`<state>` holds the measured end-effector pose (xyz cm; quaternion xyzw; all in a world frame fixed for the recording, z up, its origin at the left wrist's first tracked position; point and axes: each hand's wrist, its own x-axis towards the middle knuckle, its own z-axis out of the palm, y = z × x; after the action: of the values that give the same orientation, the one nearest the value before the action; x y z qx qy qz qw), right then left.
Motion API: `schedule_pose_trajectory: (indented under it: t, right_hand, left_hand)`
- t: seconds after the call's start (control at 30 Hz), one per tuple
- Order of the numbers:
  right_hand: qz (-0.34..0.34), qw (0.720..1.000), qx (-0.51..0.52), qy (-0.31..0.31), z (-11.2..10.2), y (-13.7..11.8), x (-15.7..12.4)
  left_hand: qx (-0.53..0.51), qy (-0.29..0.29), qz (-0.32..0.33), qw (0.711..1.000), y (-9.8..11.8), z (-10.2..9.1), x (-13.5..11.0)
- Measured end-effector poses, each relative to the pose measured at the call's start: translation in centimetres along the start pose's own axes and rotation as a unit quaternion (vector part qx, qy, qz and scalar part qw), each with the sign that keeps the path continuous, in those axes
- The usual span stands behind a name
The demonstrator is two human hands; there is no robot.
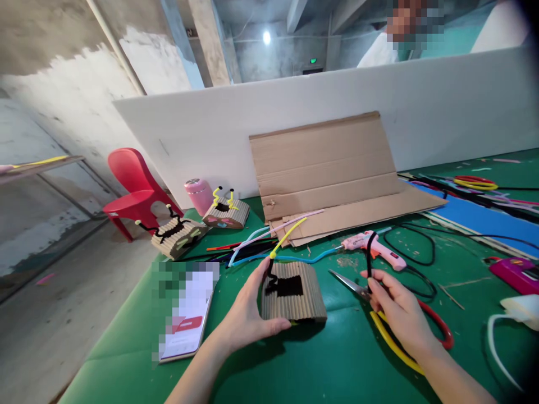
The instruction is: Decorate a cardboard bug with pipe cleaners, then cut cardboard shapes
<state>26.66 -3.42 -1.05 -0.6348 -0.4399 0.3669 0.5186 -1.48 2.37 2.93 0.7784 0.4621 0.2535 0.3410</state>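
My left hand (248, 308) grips the left edge of a curved piece of corrugated cardboard (295, 306) with black fuzzy strips (288, 286) on its top. The piece rests on the green table (295, 365). My right hand (398, 311) pinches a black pipe cleaner (369, 252) that stands upright. Red-handled scissors (351, 285) lie under this hand, and a yellow pipe cleaner (391, 342) runs beneath it. A pink glue gun (373, 249) lies just behind.
Two finished cardboard bugs (177, 235) (227, 213), a pink cup (199, 193), loose pipe cleaners (252, 241), a phone (187, 314), large cardboard sheets (328, 168), a blue sheet (480, 216) and a white divider (295, 106) surround me. Another person sits beyond the divider. A red chair (135, 191) stands left.
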Motion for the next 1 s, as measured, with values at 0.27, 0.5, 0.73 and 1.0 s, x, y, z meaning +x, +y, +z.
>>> schedule_pose_trajectory:
  t: [0.27, 0.5, 0.73, 1.0]
  right_hand:
    - [-0.040, 0.998, -0.055, 0.012, -0.5, -0.2, 2.1]
    - [-0.052, 0.998, -0.042, -0.005, -0.3, -1.1, 1.6]
    - [-0.133, 0.985, -0.048, -0.099, 2.5, -2.5, 2.9]
    - [-0.135, 0.976, -0.043, -0.167, 5.1, -2.9, 3.7]
  left_hand:
    - [0.000, -0.001, 0.014, 1.000, 0.2, 0.0, 1.0]
    - [-0.020, -0.036, 0.016, 0.999, 0.1, -0.6, 1.5]
    - [-0.087, 0.014, -0.012, 0.996, 0.7, -1.1, -0.2]
    - [-0.169, 0.212, -0.168, 0.948, 2.2, 3.7, -5.3]
